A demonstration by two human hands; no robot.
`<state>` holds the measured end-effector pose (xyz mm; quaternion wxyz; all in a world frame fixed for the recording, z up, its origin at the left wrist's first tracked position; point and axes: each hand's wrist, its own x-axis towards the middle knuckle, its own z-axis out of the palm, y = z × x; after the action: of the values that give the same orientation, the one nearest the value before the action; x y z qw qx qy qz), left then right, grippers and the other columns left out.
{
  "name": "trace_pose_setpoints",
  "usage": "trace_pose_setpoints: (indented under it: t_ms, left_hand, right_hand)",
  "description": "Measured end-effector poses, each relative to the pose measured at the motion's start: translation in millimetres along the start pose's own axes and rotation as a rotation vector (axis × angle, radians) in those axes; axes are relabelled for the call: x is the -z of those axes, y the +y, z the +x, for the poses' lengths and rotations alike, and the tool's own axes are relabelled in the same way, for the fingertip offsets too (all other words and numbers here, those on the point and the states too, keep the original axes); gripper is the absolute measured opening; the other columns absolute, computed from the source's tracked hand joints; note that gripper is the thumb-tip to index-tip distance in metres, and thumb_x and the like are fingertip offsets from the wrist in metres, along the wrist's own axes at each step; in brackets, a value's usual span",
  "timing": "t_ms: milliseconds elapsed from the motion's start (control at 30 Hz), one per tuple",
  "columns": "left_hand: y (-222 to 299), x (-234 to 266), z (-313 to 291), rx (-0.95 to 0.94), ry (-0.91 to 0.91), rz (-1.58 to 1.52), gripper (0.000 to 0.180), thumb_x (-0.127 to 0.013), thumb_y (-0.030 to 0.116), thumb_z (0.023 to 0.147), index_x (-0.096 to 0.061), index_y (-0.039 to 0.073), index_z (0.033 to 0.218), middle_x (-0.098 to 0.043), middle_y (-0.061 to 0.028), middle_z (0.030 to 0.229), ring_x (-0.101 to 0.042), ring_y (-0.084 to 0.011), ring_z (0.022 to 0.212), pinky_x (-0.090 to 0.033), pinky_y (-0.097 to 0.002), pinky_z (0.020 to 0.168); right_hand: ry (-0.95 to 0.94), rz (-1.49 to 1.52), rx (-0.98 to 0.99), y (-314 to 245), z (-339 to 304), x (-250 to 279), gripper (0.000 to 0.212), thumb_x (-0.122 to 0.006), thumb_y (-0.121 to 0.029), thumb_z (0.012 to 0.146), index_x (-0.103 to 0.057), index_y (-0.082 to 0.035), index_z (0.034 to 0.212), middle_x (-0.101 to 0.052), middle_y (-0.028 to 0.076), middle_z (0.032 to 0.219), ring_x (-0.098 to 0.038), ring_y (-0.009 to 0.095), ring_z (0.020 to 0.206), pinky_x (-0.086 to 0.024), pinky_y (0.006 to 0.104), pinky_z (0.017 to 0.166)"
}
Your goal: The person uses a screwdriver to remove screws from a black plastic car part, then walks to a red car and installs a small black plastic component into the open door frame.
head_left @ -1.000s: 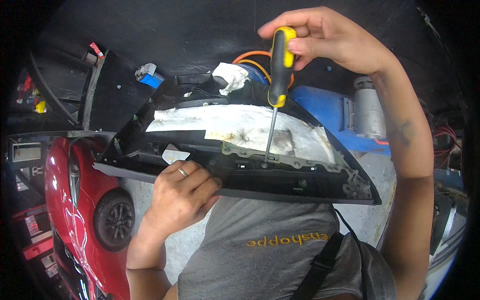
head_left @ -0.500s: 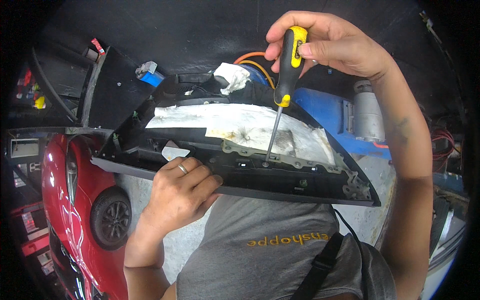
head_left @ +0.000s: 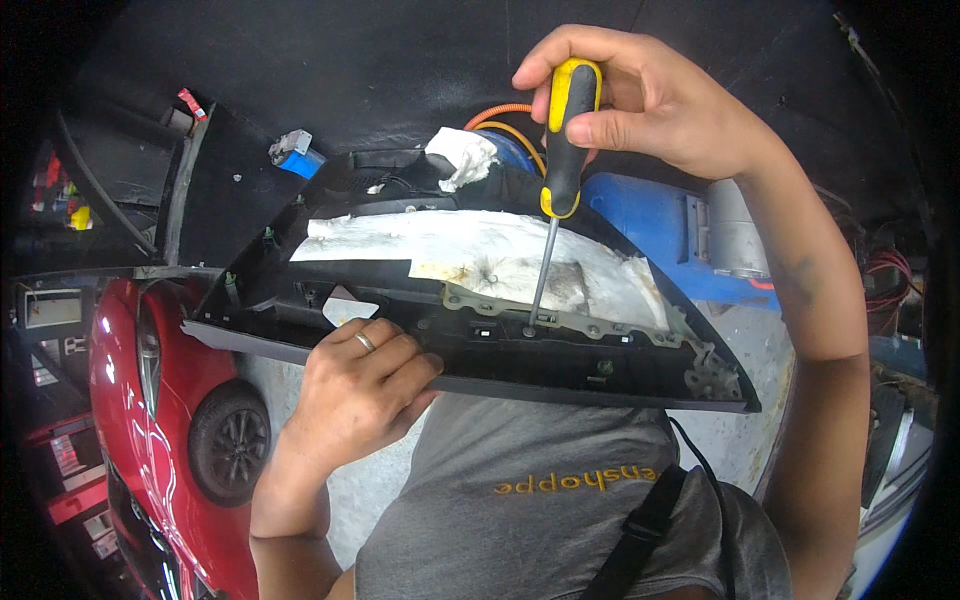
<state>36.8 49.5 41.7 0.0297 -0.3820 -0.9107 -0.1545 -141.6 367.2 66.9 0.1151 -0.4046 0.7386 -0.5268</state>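
A black car door trim panel point(head_left: 480, 362) lies tilted in front of my waist, its inner side up. My left hand point(head_left: 362, 378), with a ring on one finger, grips the panel's near edge, fingers over the top. In my right hand point(head_left: 655, 105) is a black-and-yellow screwdriver point(head_left: 570, 135), its handle pinched between thumb and fingers. The shaft stands nearly upright, its tip at a screw point(head_left: 530, 331) beside a greyish bracket strip point(head_left: 600, 327). White padding point(head_left: 470, 240) covers the panel's middle, and a small white label point(head_left: 348, 305) sits close to my left hand.
Beyond the panel stand a blue tank point(head_left: 640, 225) with a grey cylinder point(head_left: 737, 230) and orange hoses point(head_left: 498, 108). Crumpled white material point(head_left: 463, 157) rests on the panel's far edge. A blue-and-grey object point(head_left: 297, 153) lies far left. To the left a red car point(head_left: 135, 400) is parked.
The screwdriver handle has turned, so its yellow patch shows on another side. My right hand has rolled and shifted slightly left. The left hand stays on the panel edge.
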Motion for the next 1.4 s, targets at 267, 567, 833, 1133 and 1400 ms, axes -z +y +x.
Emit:
trace_pose_setpoints:
  t_ms: [267,567,833,1133,1400]
  left_hand:
    - [1.2,4.1,2.5,0.005,-0.026,-0.001,0.03,-0.089,0.02,0.061,-0.074,0.01,0.085,-0.068,-0.0008,0.083,-0.066,-0.0198,0.081,-0.053,-0.0356,0.071]
    - [-3.2,0.7,3.2,-0.033,-0.009,-0.03,0.029,-0.088,0.02,0.065,-0.073,0.008,0.087,-0.064,-0.0045,0.08,-0.066,-0.0238,0.078,-0.052,-0.0383,0.068]
    - [2.3,2.9,-1.1,0.012,-0.024,-0.002,0.03,-0.088,0.02,0.061,-0.074,0.01,0.085,-0.068,-0.0008,0.082,-0.065,-0.021,0.08,-0.052,-0.0367,0.071]
    - [-1.4,3.8,9.0,-0.002,-0.038,-0.036,0.029,-0.088,0.02,0.062,-0.074,0.009,0.085,-0.067,-0.0017,0.081,-0.066,-0.0218,0.081,-0.052,-0.0373,0.072]
    - [-0.9,-0.7,-0.5,0.01,-0.005,-0.036,0.031,-0.089,0.023,0.061,-0.074,0.008,0.084,-0.065,-0.0041,0.079,-0.066,-0.0237,0.079,-0.053,-0.038,0.071]
  right_hand:
    - [0.009,-0.742,-0.192,-30.3,4.8,3.3,0.047,-0.069,-0.05,0.1,-0.064,-0.004,0.088,-0.061,0.005,0.071,-0.058,0.019,0.062,-0.047,0.0359,0.062]
    - [-0.274,-0.67,-0.111,-30.6,13.7,18.9,0.033,-0.07,-0.033,0.1,-0.068,0.0,0.095,-0.065,0.011,0.091,-0.066,0.024,0.086,-0.051,0.0372,0.075]
    - [-0.231,-0.576,-0.136,-65.3,8.2,9.6,0.035,-0.08,-0.022,0.091,-0.059,-0.002,0.11,-0.061,0.006,0.088,-0.057,0.017,0.073,-0.045,0.0357,0.062]
    - [-0.535,-0.757,-0.559,-40.8,40.4,22.9,0.056,-0.056,-0.055,0.107,-0.066,-0.003,0.092,-0.06,0.01,0.078,-0.059,0.02,0.073,-0.046,0.0383,0.068]
    - [-0.571,-0.701,0.161,-66.7,37.9,29.1,0.03,-0.068,-0.023,0.102,-0.051,-0.006,0.12,-0.061,0.009,0.086,-0.067,0.018,0.078,-0.058,0.0303,0.07]
